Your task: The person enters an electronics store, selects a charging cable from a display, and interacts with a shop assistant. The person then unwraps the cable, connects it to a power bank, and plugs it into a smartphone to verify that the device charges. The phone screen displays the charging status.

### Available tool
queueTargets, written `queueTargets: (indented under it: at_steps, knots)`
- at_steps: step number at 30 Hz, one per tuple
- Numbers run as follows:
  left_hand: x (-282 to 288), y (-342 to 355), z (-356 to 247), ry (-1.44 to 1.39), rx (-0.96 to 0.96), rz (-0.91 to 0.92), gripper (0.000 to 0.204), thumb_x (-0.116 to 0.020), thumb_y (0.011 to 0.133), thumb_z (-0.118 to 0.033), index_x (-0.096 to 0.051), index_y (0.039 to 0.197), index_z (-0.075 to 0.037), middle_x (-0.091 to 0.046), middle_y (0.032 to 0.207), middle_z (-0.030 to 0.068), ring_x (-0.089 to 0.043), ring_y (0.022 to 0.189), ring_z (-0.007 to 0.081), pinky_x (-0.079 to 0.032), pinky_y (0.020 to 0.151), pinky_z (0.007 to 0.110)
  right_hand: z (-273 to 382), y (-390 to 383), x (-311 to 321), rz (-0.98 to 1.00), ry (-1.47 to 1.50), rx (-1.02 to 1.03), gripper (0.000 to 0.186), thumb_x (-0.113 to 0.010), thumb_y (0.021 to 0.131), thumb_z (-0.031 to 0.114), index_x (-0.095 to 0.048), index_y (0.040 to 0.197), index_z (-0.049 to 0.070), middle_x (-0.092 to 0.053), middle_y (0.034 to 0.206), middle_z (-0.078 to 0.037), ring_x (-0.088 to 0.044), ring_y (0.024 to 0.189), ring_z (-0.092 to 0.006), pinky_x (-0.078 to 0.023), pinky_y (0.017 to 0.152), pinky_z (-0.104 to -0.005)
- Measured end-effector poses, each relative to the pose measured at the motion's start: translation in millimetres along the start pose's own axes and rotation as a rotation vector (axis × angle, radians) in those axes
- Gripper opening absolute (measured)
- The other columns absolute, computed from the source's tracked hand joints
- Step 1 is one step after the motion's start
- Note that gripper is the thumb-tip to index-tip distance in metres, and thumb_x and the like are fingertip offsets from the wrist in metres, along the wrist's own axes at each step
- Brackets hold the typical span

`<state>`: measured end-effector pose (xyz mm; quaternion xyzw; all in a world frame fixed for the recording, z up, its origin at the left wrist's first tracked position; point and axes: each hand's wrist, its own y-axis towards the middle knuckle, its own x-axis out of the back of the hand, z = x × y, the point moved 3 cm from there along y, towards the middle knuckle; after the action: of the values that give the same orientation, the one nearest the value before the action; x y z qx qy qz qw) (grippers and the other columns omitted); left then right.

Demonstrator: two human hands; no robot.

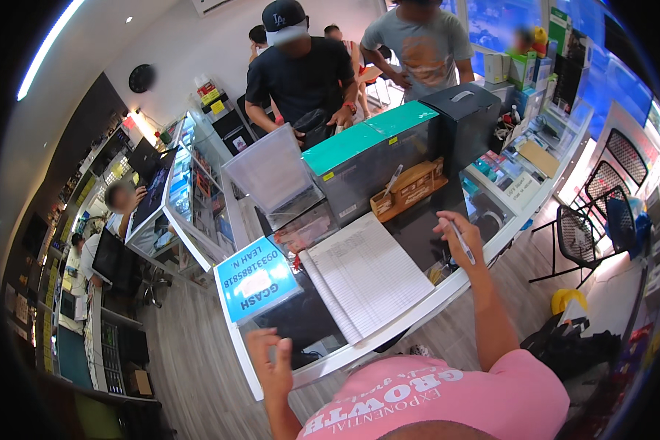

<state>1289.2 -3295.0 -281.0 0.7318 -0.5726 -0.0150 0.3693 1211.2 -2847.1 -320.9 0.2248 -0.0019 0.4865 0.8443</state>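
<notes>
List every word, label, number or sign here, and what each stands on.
I won't copy the wording; it stands on:
Blue sign: large dark lettering and digits.
Pink shirt: white lettering.
Black cap: pale letters on the front.
Small white card: dark writing, blurred.
Lined notebook: marks too small to read.

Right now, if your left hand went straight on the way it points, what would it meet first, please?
Probably the blue sign, though how high the left hand hangs is unclear.
</notes>
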Motion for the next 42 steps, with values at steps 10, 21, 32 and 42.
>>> queueTargets:
  at_steps: [10,21,32,42]
  knots:
    - [-136,1,-40,0.371,0.087,0.333,0.049,-0.072,0.087,-0.014,-0.058,0.134,-0.009,-0.048,0.138,0.0197,-0.039,0.131,0.038,-0.028,0.113,0.049,8,1,3,0.26,0.09,0.021,0.032,-0.055,0.108,0.027,-0.069,0.123,0.003,-0.074,0.089,-0.011,-0.065,0.071,-0.016,-0.054,0.069,-0.0288]
    - [-111,8,-17,0.351,0.173,0.035,0.043,-0.067,0.093,-0.014,-0.057,0.134,-0.007,-0.051,0.134,0.0175,-0.044,0.13,0.0354,-0.033,0.113,0.044,0,-3,-8,0.512,-0.082,-0.047,0.029,-0.06,0.104,0.02,-0.067,0.129,0.007,-0.074,0.09,-0.01,-0.064,0.072,-0.0148,-0.054,0.073,-0.0293]
    - [-15,-19,13,-0.018,0.507,-0.279,0.031,-0.055,0.107,-0.024,-0.062,0.132,-0.007,-0.055,0.086,-0.0016,-0.05,0.075,0.0058,-0.044,0.072,0.023,-17,6,-4,0.39,0.105,-0.138,0.072,-0.03,0.11,0.057,-0.071,0.123,0.001,-0.071,0.081,-0.006,-0.057,0.072,-0.0111,-0.046,0.072,-0.0259]
    - [-22,-28,36,-0.058,0.318,0.149,0.024,-0.059,0.106,-0.024,-0.071,0.121,-0.009,-0.062,0.094,0.0005,-0.054,0.077,0.0042,-0.044,0.064,0.019,26,-45,-54,0.171,-0.107,-0.189,0.04,-0.053,0.108,0.035,-0.068,0.123,0.001,-0.072,0.098,-0.008,-0.061,0.088,-0.012,-0.049,0.081,-0.0247]
